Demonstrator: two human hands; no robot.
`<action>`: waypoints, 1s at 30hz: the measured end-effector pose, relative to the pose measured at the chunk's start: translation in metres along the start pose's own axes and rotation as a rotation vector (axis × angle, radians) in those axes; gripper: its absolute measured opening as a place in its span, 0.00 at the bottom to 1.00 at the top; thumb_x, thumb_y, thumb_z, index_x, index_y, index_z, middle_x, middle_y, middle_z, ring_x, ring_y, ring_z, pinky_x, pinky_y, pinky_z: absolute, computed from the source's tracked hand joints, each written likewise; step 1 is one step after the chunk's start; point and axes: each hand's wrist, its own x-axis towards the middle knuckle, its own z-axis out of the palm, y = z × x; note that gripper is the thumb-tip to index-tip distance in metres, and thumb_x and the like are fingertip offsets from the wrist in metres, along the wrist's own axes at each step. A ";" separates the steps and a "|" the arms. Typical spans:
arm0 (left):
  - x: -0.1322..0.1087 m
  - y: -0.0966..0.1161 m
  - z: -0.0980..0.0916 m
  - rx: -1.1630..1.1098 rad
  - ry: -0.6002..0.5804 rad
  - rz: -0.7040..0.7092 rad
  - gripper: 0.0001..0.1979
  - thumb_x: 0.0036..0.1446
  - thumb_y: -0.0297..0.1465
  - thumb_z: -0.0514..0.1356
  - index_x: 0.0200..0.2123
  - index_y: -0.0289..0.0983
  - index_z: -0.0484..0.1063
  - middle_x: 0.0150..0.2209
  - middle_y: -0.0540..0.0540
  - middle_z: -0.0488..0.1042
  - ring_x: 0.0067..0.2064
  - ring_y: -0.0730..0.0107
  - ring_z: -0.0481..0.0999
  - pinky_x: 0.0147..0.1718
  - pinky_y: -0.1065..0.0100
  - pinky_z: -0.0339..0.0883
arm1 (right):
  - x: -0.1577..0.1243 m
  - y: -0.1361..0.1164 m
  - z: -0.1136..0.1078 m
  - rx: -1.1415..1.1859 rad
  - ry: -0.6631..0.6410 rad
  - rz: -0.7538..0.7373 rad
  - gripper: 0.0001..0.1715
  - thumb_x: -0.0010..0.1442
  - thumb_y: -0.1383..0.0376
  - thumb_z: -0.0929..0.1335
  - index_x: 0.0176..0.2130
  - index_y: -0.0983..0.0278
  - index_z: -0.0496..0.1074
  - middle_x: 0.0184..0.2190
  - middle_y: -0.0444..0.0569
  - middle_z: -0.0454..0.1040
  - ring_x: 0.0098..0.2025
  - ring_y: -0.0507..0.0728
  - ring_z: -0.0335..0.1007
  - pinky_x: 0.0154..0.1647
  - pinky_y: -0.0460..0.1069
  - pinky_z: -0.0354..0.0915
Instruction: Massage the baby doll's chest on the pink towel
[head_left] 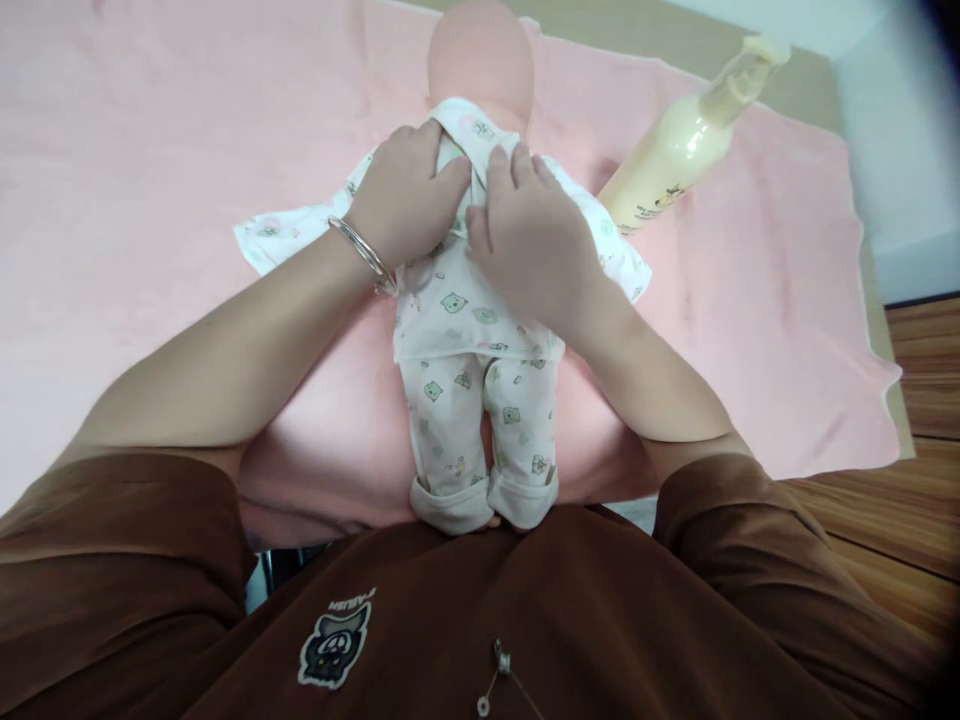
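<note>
A bald baby doll (480, 60) lies with its head away from me, dressed in a white printed wrap shirt (469, 325) and matching trousers (450, 425) with turned-up cuffs. The shirt's sleeves spread out to both sides. My left hand (409, 195), with a silver bangle at the wrist, is closed on the front edge of the shirt just below the collar; its fingertips are partly hidden. Across the chest, my right hand (536, 235) lies on the shirt with its fingers apart and the thumb away from them.
A pale yellow pump bottle (664, 165) lies or stands to the doll's right in view; which one I cannot tell. Beneath everything is a pink blanket (750, 320) on a table. Wooden flooring (900, 500) shows at the lower right.
</note>
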 end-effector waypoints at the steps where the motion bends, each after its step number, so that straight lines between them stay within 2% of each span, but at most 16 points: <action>1: 0.002 -0.002 0.004 0.016 0.007 -0.011 0.12 0.64 0.29 0.47 0.45 0.39 0.68 0.40 0.40 0.71 0.43 0.57 0.70 0.42 0.59 0.63 | -0.005 -0.006 -0.002 -0.022 0.003 -0.021 0.31 0.69 0.62 0.51 0.64 0.76 0.55 0.65 0.64 0.55 0.68 0.64 0.48 0.71 0.58 0.49; 3: 0.001 -0.004 0.010 0.062 0.042 -0.025 0.14 0.65 0.30 0.47 0.49 0.38 0.68 0.43 0.40 0.71 0.46 0.57 0.69 0.46 0.58 0.62 | -0.008 -0.012 -0.004 -0.061 0.012 -0.057 0.31 0.69 0.64 0.50 0.64 0.80 0.55 0.63 0.65 0.57 0.68 0.66 0.50 0.70 0.59 0.49; 4: -0.001 -0.003 0.012 0.089 0.063 -0.025 0.16 0.65 0.31 0.47 0.53 0.36 0.67 0.44 0.39 0.70 0.48 0.57 0.68 0.50 0.58 0.62 | -0.007 -0.010 -0.005 -0.067 0.014 -0.066 0.30 0.69 0.66 0.49 0.63 0.78 0.57 0.61 0.64 0.61 0.67 0.66 0.52 0.70 0.58 0.50; 6: -0.010 0.003 0.011 0.137 0.094 -0.012 0.20 0.65 0.31 0.47 0.58 0.34 0.64 0.48 0.38 0.69 0.52 0.54 0.65 0.55 0.54 0.58 | 0.002 0.001 -0.003 -0.026 0.001 -0.051 0.26 0.69 0.66 0.49 0.58 0.69 0.64 0.55 0.57 0.68 0.63 0.63 0.58 0.67 0.57 0.55; 9: -0.027 0.017 -0.001 0.160 0.069 0.070 0.21 0.65 0.31 0.46 0.58 0.38 0.64 0.53 0.37 0.65 0.59 0.48 0.59 0.60 0.49 0.52 | 0.024 0.028 0.006 0.114 -0.026 0.081 0.23 0.69 0.57 0.51 0.51 0.59 0.66 0.52 0.52 0.70 0.58 0.62 0.63 0.63 0.58 0.60; 11: -0.035 0.024 -0.009 0.132 0.038 0.116 0.20 0.64 0.32 0.45 0.56 0.42 0.66 0.54 0.37 0.64 0.59 0.47 0.59 0.60 0.49 0.52 | 0.035 0.044 0.013 0.188 -0.050 0.160 0.27 0.68 0.50 0.51 0.56 0.58 0.63 0.56 0.51 0.67 0.61 0.61 0.59 0.66 0.58 0.57; 13: -0.036 0.026 -0.013 0.095 0.024 0.128 0.18 0.64 0.31 0.45 0.52 0.43 0.67 0.53 0.36 0.64 0.57 0.48 0.61 0.59 0.50 0.56 | 0.039 0.050 0.018 0.223 -0.073 0.190 0.36 0.67 0.45 0.51 0.62 0.63 0.57 0.62 0.52 0.60 0.67 0.60 0.51 0.70 0.58 0.50; 15: -0.029 0.022 -0.011 0.076 0.024 0.088 0.15 0.61 0.29 0.47 0.48 0.42 0.68 0.49 0.36 0.66 0.54 0.50 0.64 0.56 0.52 0.59 | 0.035 0.046 0.018 0.169 -0.073 0.155 0.40 0.68 0.47 0.50 0.65 0.72 0.54 0.65 0.58 0.56 0.69 0.62 0.47 0.71 0.59 0.47; 17: -0.018 0.015 -0.005 0.086 0.001 0.060 0.13 0.60 0.28 0.47 0.44 0.41 0.68 0.45 0.36 0.68 0.51 0.51 0.66 0.53 0.54 0.61 | 0.026 0.034 0.013 0.069 -0.046 0.095 0.37 0.69 0.55 0.50 0.64 0.81 0.54 0.63 0.66 0.57 0.67 0.65 0.50 0.69 0.60 0.49; 18: -0.014 0.011 -0.001 0.098 -0.007 0.040 0.13 0.61 0.28 0.47 0.44 0.40 0.68 0.44 0.37 0.69 0.50 0.52 0.66 0.51 0.55 0.61 | 0.020 0.026 0.009 0.027 -0.033 0.070 0.36 0.69 0.58 0.50 0.63 0.82 0.54 0.62 0.67 0.58 0.66 0.65 0.52 0.69 0.59 0.50; 21: -0.006 0.004 0.010 0.123 0.020 -0.025 0.14 0.66 0.29 0.44 0.48 0.38 0.66 0.46 0.39 0.69 0.52 0.55 0.65 0.52 0.57 0.59 | 0.007 0.006 0.001 -0.027 -0.004 0.023 0.30 0.70 0.60 0.49 0.61 0.76 0.59 0.58 0.64 0.63 0.63 0.64 0.56 0.67 0.58 0.54; 24: -0.005 0.003 0.016 0.123 0.062 -0.085 0.15 0.69 0.30 0.45 0.54 0.35 0.62 0.50 0.40 0.67 0.52 0.59 0.63 0.54 0.60 0.55 | 0.000 -0.005 -0.003 -0.037 0.011 -0.020 0.26 0.68 0.67 0.48 0.50 0.66 0.67 0.48 0.59 0.70 0.53 0.63 0.63 0.57 0.58 0.63; 26: -0.006 0.005 0.017 0.145 0.039 -0.087 0.14 0.70 0.29 0.46 0.55 0.35 0.61 0.49 0.41 0.66 0.51 0.61 0.62 0.54 0.61 0.55 | 0.001 -0.005 -0.003 0.017 0.026 -0.034 0.24 0.67 0.69 0.48 0.44 0.61 0.68 0.44 0.55 0.71 0.50 0.61 0.64 0.54 0.56 0.64; 28: -0.009 0.009 0.016 0.198 0.019 -0.085 0.12 0.69 0.29 0.48 0.54 0.35 0.62 0.49 0.40 0.66 0.51 0.59 0.62 0.53 0.60 0.55 | 0.006 0.000 -0.002 0.101 0.013 -0.001 0.22 0.68 0.65 0.49 0.45 0.57 0.67 0.46 0.52 0.71 0.52 0.60 0.63 0.58 0.55 0.62; 30: -0.015 0.014 0.012 0.267 0.037 -0.025 0.12 0.67 0.28 0.50 0.52 0.34 0.64 0.48 0.38 0.66 0.51 0.56 0.63 0.53 0.58 0.55 | 0.015 0.010 -0.001 0.160 -0.021 0.069 0.21 0.68 0.60 0.51 0.50 0.56 0.65 0.51 0.49 0.70 0.57 0.59 0.60 0.62 0.56 0.59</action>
